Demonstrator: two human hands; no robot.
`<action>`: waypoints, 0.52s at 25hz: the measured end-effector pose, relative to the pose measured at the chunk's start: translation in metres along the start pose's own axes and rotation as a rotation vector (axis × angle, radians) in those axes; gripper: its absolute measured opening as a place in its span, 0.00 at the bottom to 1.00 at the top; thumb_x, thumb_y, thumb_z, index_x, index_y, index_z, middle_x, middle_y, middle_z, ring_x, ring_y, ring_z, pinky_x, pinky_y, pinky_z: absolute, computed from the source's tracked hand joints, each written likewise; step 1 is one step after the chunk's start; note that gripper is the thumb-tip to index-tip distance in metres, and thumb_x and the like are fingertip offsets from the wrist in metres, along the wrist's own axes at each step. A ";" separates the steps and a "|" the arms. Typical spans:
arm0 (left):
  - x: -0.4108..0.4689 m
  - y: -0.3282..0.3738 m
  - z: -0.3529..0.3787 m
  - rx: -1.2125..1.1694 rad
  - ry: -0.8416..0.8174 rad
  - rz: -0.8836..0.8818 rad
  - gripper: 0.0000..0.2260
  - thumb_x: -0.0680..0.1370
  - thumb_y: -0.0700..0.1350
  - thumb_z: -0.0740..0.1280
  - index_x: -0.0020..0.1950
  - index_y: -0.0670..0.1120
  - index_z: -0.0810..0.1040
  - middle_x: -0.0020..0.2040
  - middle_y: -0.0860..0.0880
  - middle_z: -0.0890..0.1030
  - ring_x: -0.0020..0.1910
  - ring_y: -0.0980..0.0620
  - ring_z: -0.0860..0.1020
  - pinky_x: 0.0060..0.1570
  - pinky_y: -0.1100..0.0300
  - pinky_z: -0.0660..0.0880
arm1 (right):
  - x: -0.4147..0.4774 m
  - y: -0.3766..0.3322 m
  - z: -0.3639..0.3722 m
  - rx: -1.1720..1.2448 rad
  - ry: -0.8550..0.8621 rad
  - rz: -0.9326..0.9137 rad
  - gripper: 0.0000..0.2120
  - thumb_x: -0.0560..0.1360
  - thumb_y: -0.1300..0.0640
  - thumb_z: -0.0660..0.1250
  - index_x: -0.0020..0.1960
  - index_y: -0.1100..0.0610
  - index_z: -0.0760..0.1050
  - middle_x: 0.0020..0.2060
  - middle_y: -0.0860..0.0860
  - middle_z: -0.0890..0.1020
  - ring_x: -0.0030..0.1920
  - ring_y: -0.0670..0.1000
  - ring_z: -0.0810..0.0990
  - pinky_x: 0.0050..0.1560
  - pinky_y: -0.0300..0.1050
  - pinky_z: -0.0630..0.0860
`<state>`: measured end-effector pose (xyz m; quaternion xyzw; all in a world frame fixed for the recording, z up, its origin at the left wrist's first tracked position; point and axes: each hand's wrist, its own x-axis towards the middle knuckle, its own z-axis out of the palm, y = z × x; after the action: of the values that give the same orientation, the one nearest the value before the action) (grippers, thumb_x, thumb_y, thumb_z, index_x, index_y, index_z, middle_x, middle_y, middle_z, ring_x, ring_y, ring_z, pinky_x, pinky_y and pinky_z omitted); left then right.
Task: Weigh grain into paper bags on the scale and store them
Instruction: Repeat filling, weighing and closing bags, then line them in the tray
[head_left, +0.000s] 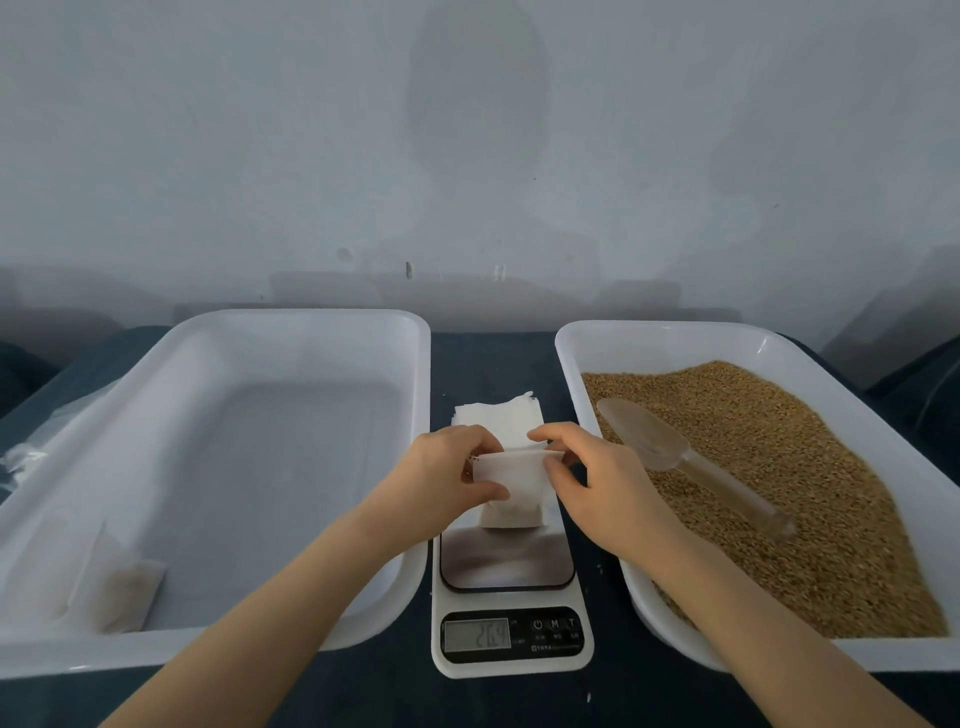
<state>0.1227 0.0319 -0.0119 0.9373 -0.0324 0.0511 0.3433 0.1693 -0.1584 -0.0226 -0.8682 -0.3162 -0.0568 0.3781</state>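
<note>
1. Pinching the paper bag by its top edge, the left hand and right hand each had a grip closed on it, mid-frame.
2. The bag stood on the scale, centre bottom. The display was too blurry to read.
3. Spare bags sat stacked just behind, on the dark worktop.
4. Grain filled the right tray, with a clear scoop lying on top.
5. The left tray held a filled bag in its lower-left corner.
</note>
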 end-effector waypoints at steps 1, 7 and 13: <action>0.000 0.000 0.000 0.001 -0.002 0.000 0.11 0.71 0.46 0.75 0.50 0.50 0.77 0.42 0.57 0.76 0.38 0.60 0.73 0.38 0.75 0.68 | 0.000 0.000 0.000 -0.002 -0.002 -0.002 0.14 0.77 0.60 0.64 0.62 0.50 0.74 0.38 0.47 0.80 0.41 0.42 0.76 0.40 0.28 0.72; 0.000 0.001 0.000 0.008 -0.018 -0.001 0.12 0.71 0.45 0.74 0.53 0.49 0.77 0.44 0.55 0.76 0.38 0.60 0.72 0.38 0.75 0.67 | 0.000 -0.001 0.000 -0.006 -0.003 0.002 0.14 0.77 0.59 0.63 0.62 0.50 0.74 0.37 0.47 0.79 0.40 0.42 0.76 0.40 0.28 0.72; 0.000 -0.001 0.000 0.001 -0.016 -0.016 0.16 0.72 0.47 0.74 0.57 0.50 0.76 0.45 0.55 0.76 0.38 0.60 0.73 0.38 0.76 0.67 | -0.001 -0.002 -0.001 -0.005 -0.004 0.002 0.14 0.77 0.60 0.63 0.62 0.51 0.74 0.36 0.44 0.78 0.40 0.40 0.76 0.39 0.26 0.71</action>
<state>0.1230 0.0323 -0.0122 0.9381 -0.0275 0.0409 0.3428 0.1676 -0.1582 -0.0208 -0.8697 -0.3159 -0.0553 0.3751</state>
